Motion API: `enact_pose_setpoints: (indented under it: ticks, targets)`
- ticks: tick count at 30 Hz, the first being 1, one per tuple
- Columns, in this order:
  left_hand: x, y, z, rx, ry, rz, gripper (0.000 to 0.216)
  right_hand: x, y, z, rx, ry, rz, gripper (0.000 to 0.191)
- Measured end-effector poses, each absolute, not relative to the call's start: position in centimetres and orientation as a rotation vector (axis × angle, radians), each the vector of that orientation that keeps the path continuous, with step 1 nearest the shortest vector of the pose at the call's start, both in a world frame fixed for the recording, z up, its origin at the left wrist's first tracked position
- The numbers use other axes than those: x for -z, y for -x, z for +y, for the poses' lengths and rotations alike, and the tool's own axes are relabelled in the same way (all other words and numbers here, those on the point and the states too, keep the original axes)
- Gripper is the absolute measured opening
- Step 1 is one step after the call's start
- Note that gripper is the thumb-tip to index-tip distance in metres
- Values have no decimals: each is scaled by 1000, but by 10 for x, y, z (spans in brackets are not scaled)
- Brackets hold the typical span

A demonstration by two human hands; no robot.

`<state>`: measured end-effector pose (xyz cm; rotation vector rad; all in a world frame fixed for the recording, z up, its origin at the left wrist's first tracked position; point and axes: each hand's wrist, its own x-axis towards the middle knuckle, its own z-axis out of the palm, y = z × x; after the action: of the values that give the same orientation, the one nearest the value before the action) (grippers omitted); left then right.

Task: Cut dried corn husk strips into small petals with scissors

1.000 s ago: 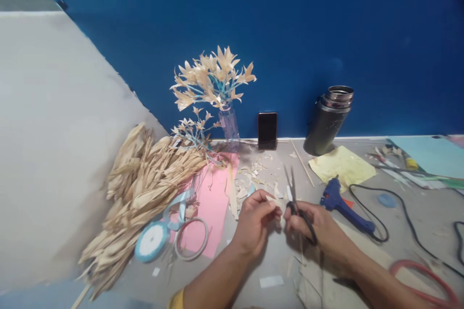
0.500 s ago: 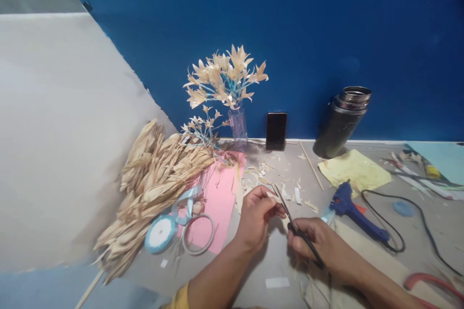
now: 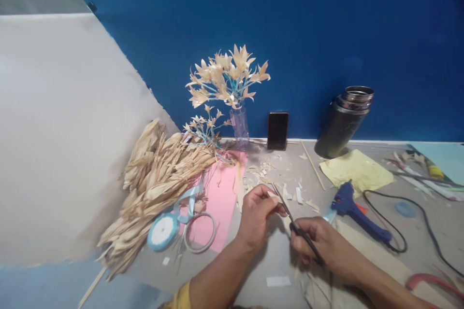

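Observation:
My left hand (image 3: 258, 215) pinches a small pale piece of corn husk (image 3: 272, 196) between thumb and fingers. In my right hand (image 3: 314, 241) are black-handled scissors (image 3: 284, 206), their blades pointing up and left against the husk piece. The blades look nearly closed; whether they are biting into the husk is too small to tell. Small husk scraps (image 3: 263, 170) and paper bits lie on the table just beyond my hands. A white paper strip (image 3: 278, 281) lies below them.
Left are a dried husk bundle (image 3: 159, 174), blue ribbon spool (image 3: 163, 231), tape roll (image 3: 213, 234) and pink paper (image 3: 228, 203). Behind stand husk flowers (image 3: 232, 72) in a clear vase (image 3: 239, 128), a phone (image 3: 277, 130) and a flask (image 3: 342, 125). A corded glue gun (image 3: 358, 215) lies right.
The whole view has shifted slightly. My hands keep almost the same pose; the scissor blades look a little closer together on the husk piece.

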<state>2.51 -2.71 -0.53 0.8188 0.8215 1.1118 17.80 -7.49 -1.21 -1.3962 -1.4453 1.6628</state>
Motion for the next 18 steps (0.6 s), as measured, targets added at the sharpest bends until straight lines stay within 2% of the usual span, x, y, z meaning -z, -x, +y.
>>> enact_pose_setpoints:
  ticks: [15,18]
  targets:
    - [2,-24,-27,-1119,-831,796,12,15,-179,-76,-1722,1355,-1359,27]
    - [0,-24,-29,-1088,-855,817,12,16,-180,-76,-1647,1287,-1286,30]
